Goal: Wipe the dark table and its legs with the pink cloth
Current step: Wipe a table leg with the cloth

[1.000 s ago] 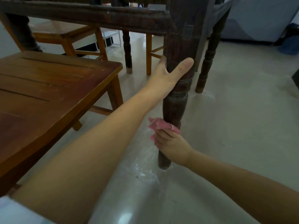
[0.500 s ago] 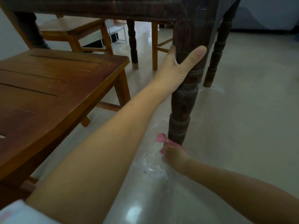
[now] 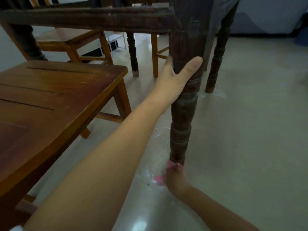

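The near leg [image 3: 181,117] of the dark table [image 3: 86,19] is the landmark here: turned wood, nearly black-brown, with rings and bulges down its length and a scuffed, worn finish, square at the top where it meets the apron. The left hand [image 3: 175,77] wraps the leg just below that square part, thumb across the front, fingers hidden behind. Down at the leg's foot, the right hand [image 3: 175,179] holds the cloth [image 3: 173,165], pink and crumpled, pressed against the very bottom of the leg; a bit pokes out left of the hand. Left of the leg sits a reddish-brown slatted stool [image 3: 50,100], smooth and glossy. The floor [image 3: 250,147] is pale glossy tile with whitish smears around the foot. No writing anywhere I can read.
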Demonstrator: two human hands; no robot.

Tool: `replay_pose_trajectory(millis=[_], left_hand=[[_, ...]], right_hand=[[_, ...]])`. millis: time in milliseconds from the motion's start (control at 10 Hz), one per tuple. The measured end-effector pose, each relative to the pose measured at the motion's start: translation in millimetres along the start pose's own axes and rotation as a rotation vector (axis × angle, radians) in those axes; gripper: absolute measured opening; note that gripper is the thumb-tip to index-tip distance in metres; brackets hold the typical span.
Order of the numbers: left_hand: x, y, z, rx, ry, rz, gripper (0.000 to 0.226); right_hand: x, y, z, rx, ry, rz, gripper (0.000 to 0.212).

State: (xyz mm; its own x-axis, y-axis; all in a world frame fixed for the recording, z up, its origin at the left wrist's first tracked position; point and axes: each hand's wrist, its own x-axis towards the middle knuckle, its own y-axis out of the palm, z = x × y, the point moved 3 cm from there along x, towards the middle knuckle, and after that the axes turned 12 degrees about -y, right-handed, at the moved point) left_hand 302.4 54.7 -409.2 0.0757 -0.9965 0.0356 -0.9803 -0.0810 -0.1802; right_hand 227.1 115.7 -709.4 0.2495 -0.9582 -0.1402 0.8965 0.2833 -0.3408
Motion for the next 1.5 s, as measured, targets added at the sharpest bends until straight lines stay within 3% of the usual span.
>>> replay_pose_trajectory(millis=[100,200,300,400,500,600,700,800,900,1000,1100,1200,1300,1400,1500], left_hand=[[1,-1,3,-0.017,0.015,-0.010,0.064],[2,0,3,-0.014,0.030,-0.024,0.060],[3,1,4,-0.032,0.018,-0.034,0.057],[3,1,6,-0.028,0.022,-0.043,0.055],[4,-1,6,-0.020,0.005,-0.034,0.059],[3,-1,5,0.002,0.008,-0.040,0.062],[2,2,4,0.008,0.017,-0.036,0.083],[2,2,2,-0.001,0.032,-0.034,0.102],[1,2,3,0.001,0.038,-0.026,0.105],[2,2,3,0.004,0.037,-0.016,0.104],[1,2,0,0.001,0.039,-0.022,0.106],[0,3,2,0.005,0.051,-0.028,0.107],[1,4,3,-0.024,0.062,-0.033,0.098],[2,3,5,-0.041,0.078,-0.050,0.093],[4,1,7,-0.045,0.070,-0.034,0.081]], right_hand=[[0,-51,14,-0.033,0.059,-0.072,0.020],[3,-107,31,0.273,0.020,-0.372,0.021],[-1,-126,75,0.433,-0.099,-0.536,0.033],[1,-96,140,0.409,-0.378,-0.470,0.039],[8,-65,152,0.379,-0.523,-0.557,0.031],[15,-56,128,0.447,-0.525,-0.607,0.037],[21,-56,105,0.498,-0.446,-0.637,0.036],[25,-51,67,0.332,-0.266,-0.527,0.038],[24,-43,8,0.180,0.019,-0.350,0.038],[24,-30,-24,0.277,0.174,-0.267,0.036],[26,-23,-7,0.477,0.239,-0.292,0.035],[25,-43,76,0.780,0.151,-0.508,0.030],[18,-77,165,0.734,-0.221,-0.572,0.030],[15,-87,213,0.519,-0.559,-0.674,0.035],[22,-65,183,0.433,-0.627,-0.778,0.053]])
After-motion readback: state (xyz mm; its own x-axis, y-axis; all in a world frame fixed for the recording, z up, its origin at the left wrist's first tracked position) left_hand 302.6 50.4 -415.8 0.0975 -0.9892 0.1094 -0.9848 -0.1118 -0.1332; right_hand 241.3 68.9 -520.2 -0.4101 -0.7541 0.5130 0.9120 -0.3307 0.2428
